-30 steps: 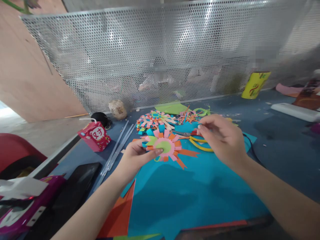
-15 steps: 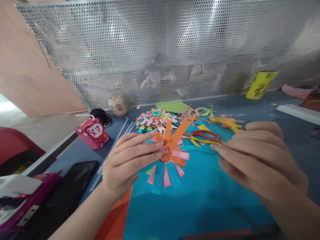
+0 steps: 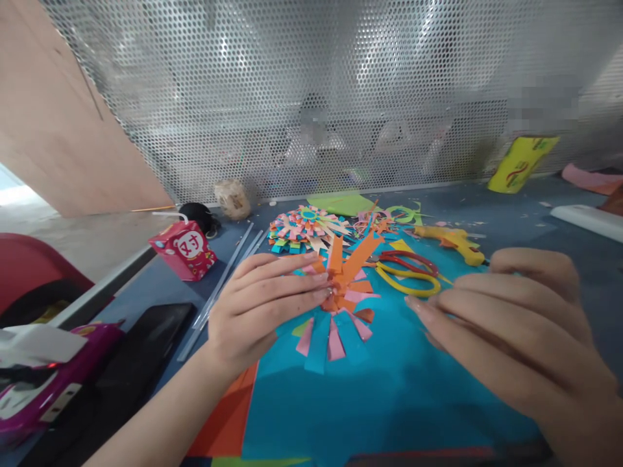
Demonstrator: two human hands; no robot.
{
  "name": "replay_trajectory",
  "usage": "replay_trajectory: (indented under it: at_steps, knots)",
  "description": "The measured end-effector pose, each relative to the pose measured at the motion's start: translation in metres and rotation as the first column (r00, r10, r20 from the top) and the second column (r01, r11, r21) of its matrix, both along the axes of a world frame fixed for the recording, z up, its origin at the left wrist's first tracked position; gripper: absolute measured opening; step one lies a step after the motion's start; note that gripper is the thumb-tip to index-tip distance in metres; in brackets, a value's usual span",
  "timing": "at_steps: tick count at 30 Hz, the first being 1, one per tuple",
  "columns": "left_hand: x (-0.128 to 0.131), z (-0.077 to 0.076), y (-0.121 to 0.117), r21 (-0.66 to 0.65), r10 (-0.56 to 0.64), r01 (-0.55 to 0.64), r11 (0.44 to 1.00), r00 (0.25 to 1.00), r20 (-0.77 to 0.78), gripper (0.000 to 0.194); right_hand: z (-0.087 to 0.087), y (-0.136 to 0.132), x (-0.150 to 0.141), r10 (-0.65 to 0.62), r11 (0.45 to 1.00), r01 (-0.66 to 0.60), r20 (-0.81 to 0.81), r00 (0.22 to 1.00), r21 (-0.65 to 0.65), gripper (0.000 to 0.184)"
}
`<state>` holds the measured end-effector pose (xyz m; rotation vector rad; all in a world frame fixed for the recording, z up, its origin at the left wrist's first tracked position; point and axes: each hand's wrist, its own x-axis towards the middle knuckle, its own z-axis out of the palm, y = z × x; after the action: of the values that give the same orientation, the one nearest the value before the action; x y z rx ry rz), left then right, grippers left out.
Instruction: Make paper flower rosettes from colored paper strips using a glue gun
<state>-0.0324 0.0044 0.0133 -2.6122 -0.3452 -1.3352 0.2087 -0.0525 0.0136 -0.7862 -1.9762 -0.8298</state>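
My left hand is closed on a paper flower made of orange, pink and blue strips, its fingertips pressed on the orange middle. The flower is over a blue paper sheet. To its right my right hand is held up, apart from the flower, with thumb and fingers drawn together. Whatever they may pinch is too small or hidden to name. Just beyond the right fingertips lie scissors with red and yellow handles. Behind these is a yellow glue gun.
Layered paper flowers and paper scraps lie at the back, before a perforated metal panel. On the left are clear sticks, a red drink box, a black phone-like slab and a purple power strip.
The view has shifted slightly. My right hand has drawn a little to the right and down, baring more of the scissors' yellow handle. My left hand keeps its hold on the flower.
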Motion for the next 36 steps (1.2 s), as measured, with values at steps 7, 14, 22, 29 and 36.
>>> replay_trajectory:
  at_steps: [7, 14, 22, 29, 36]
  knots:
    - [0.001, 0.000, 0.000, -0.031, -0.005, 0.007, 0.999, 0.999, 0.048, 0.018, 0.004, -0.002, 0.002, 0.118, 0.992, -0.122, 0.097, 0.988, 0.037, 0.011]
    - [0.000, -0.001, 0.001, -0.020, -0.027, 0.027, 0.999, 0.999, 0.026, 0.019, 0.001, 0.010, 0.007, 0.196, 0.977, -0.208, 0.169, 0.966, 0.055, 0.013]
    - [0.000, -0.002, -0.001, -0.004, -0.011, 0.011, 1.000, 1.000, -0.022, 0.019, 0.005, 0.004, -0.002, 0.174, 0.983, -0.167, 0.106, 0.979, -0.070, 0.020]
    - [0.000, -0.001, 0.000, -0.009, -0.005, 0.005, 1.000, 1.000, -0.027, 0.021, 0.004, 0.007, 0.000, 0.234, 0.972, -0.228, 0.132, 0.963, -0.060, 0.019]
    - [-0.001, -0.001, 0.000, -0.013, 0.002, -0.002, 1.000, 0.999, -0.036, 0.022, 0.004, 0.009, -0.001, 0.216, 0.976, -0.208, 0.166, 0.962, -0.064, 0.018]
